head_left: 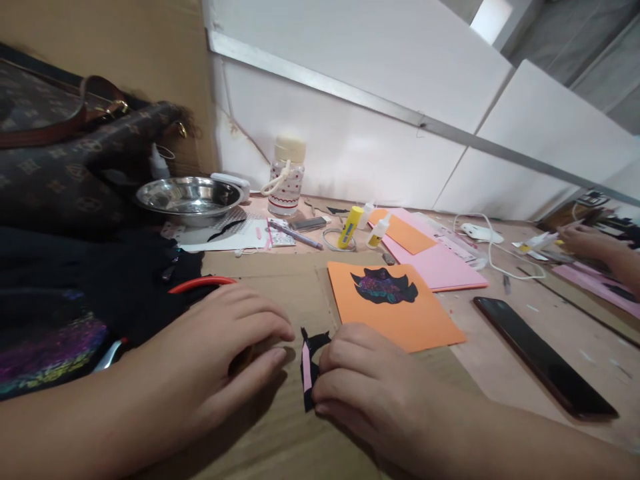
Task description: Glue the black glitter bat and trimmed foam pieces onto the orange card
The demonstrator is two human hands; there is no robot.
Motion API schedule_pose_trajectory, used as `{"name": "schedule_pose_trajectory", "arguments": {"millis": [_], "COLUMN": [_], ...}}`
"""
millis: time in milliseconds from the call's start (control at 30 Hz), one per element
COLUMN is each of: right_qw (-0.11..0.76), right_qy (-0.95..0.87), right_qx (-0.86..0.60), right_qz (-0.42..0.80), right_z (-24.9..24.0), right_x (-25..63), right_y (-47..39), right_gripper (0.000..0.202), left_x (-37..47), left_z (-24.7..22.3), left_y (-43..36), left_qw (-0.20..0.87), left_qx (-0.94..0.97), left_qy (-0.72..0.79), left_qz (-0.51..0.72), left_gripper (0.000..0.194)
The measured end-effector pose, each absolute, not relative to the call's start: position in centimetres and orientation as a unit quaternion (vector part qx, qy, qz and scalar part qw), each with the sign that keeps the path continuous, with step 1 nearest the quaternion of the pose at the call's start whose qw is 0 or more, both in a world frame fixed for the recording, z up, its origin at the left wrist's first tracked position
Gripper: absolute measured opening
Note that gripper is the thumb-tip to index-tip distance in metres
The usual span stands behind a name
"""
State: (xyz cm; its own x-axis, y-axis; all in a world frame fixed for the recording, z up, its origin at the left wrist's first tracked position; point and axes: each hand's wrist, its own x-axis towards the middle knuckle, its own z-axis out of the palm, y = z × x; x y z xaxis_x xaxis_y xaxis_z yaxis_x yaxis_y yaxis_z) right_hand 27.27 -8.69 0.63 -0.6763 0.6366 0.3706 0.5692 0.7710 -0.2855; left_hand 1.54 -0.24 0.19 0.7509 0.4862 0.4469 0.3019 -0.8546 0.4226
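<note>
My right hand point(370, 383) pinches a small black piece point(316, 343) that has a pink strip point(307, 368) along its left side. Its fingers cover part of the piece. My left hand point(233, 340) hovers just to the left, fingers curved and thumb apart, with nothing visible between them. Behind both hands lies an orange card point(345, 283) bearing a wavy black cutout point(383, 287) with purple and teal glitter. Beyond my left hand shows the red handle of scissors point(203, 283), mostly hidden. Glittered black material point(65, 333) spreads beneath my left forearm.
Cardboard point(265, 263) lies under the work. A phone point(543, 353) rests at right, pink sheets point(443, 267) behind it. Farther back stand a glue stick point(350, 227), a glue bottle point(379, 231), a jar point(286, 180) and a metal bowl point(190, 197). Another person's hand point(595, 243) is far right.
</note>
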Motion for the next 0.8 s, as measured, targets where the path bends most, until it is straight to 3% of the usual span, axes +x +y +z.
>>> {"name": "schedule_pose_trajectory", "arguments": {"millis": [233,433,600,800], "right_qw": [0.235,0.273,0.239,0.242], "right_qy": [-0.917,-0.896,-0.889,-0.871], "right_qx": [-0.319,-0.330,-0.359,-0.394], "right_qz": [0.039,0.117,0.152,0.166], "right_z": [0.4,1.0,0.8,0.0], "right_x": [27.1,27.5,27.5,26.9], "right_y": [-8.3,-8.5,-8.3,-8.3], "right_gripper": [0.019,0.009,0.014,0.007], "left_x": [1.3,1.3,1.3,1.3], "left_z": [-0.1,-0.2,-0.1,-0.1], "left_y": [-0.6,-0.8,-0.8,-0.9], "left_qw": [0.167,0.149,0.145,0.156], "left_qx": [0.920,0.927,0.930,0.932], "left_qy": [0.217,0.206,0.199,0.202], "left_qz": [0.282,0.276,0.273,0.257], "left_gripper": [0.021,0.024,0.027,0.028]}}
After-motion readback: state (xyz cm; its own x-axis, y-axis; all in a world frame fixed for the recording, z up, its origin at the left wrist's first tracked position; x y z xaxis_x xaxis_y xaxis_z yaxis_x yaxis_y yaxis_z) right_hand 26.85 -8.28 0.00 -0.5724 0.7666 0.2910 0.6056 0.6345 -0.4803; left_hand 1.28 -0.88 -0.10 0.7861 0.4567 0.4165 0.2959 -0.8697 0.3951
